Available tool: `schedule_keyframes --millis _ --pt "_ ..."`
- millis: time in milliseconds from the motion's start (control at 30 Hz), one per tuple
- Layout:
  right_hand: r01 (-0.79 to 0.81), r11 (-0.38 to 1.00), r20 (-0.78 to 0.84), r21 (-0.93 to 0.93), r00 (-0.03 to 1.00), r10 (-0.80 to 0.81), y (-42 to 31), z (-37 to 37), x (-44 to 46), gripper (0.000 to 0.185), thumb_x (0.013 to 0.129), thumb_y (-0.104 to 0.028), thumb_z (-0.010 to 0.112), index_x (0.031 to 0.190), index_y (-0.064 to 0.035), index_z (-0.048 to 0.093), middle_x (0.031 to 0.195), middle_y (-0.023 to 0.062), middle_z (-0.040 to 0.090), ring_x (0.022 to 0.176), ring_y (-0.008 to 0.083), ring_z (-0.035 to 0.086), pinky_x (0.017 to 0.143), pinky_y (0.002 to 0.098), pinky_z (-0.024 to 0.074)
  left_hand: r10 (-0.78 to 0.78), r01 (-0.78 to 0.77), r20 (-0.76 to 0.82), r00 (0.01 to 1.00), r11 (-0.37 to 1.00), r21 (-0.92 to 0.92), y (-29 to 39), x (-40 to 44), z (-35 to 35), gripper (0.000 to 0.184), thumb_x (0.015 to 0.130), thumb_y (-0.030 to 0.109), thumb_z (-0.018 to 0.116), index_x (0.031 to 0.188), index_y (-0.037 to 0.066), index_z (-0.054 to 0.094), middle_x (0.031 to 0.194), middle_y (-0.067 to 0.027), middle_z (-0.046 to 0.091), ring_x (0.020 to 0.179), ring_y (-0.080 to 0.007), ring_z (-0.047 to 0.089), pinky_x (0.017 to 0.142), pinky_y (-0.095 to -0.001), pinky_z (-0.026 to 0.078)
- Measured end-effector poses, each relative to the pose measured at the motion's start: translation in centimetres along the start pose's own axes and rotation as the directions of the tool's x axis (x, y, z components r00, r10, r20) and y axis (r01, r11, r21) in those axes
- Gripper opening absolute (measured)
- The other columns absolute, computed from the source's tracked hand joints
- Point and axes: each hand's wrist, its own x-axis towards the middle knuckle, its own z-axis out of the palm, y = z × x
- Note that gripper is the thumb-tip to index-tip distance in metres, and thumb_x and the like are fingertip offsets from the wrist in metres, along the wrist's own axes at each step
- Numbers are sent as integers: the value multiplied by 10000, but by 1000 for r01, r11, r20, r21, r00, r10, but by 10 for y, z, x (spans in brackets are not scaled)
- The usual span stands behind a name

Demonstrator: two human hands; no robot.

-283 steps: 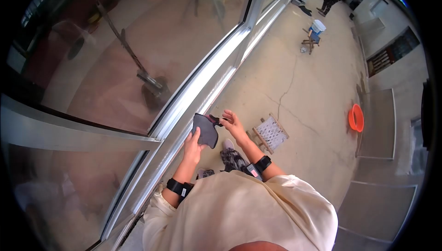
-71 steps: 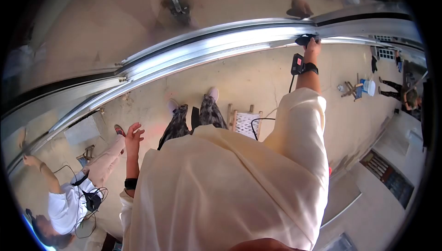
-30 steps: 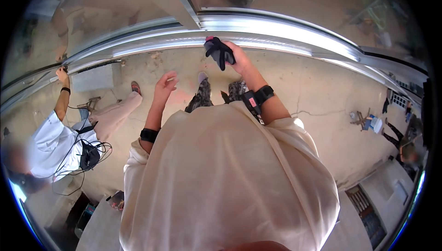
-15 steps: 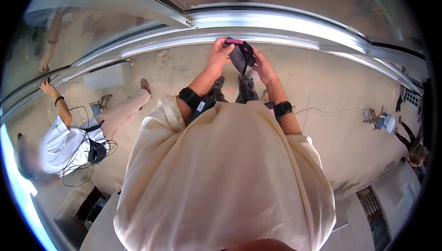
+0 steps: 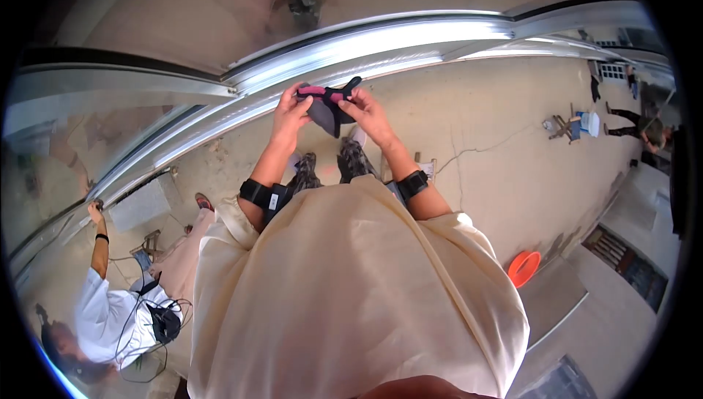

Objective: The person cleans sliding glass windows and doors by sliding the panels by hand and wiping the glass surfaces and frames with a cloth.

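In front of me I hold a soft grey-and-black fabric piece with a pink strip and a black strap (image 5: pixel 324 115). Its grey panel hangs down between my hands, and a strap end sticks up at the upper right. My left hand (image 5: pixel 290 112) pinches its left end, thumb on the near side. At the right end, my right hand (image 5: pixel 368 113) grips it by the strap with thumb and fingers closed. Both hands are in front of the silvery window track (image 5: pixel 366 42), and I cannot tell whether they touch it.
A person in a white shirt (image 5: pixel 110 315) is at the left, one hand on the window frame. A pale block (image 5: pixel 143 205) lies beside the frame. On the right are a small stool (image 5: pixel 567 128), another person (image 5: pixel 644 128) and an orange basin (image 5: pixel 523 269).
My view has swung to the right, bringing the orange basin into sight. The fabric piece has turned so its pink strip lies more level, and my right fingers have moved onto its strap.
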Motion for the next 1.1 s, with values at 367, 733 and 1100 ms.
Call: schedule_keyframes --millis 367,733,1100 --pt "-153 974 86 -167 982 169 -39 10 -30 391 885 -358 585 1145 -67 613 1114 90 619 1036 176 563 885 312 447 -266 425 379 886 793 -436 -35 21 0 390 816 135 584 1180 12 520 1140 -131 584 1030 -263 580 918 -395 460" --pt "-339 920 51 197 941 336 -31 -6 -33 630 798 -267 697 1324 -74 408 1230 67 510 1066 148 523 869 286 451 -83 139 420 903 985 -103 -6 19 3 497 814 62 578 1292 29 443 1188 -117 544 1057 -217 557 870 -337 472" --pt "-407 888 -153 215 883 443 -10 9 -17 1034 781 -447 681 1454 -122 -33 1366 167 377 1164 303 473 921 478 411 -147 171 197 969 979 -111 -2 4 -8 492 832 156 637 1289 98 466 1137 -33 559 1020 -146 539 812 -281 444"
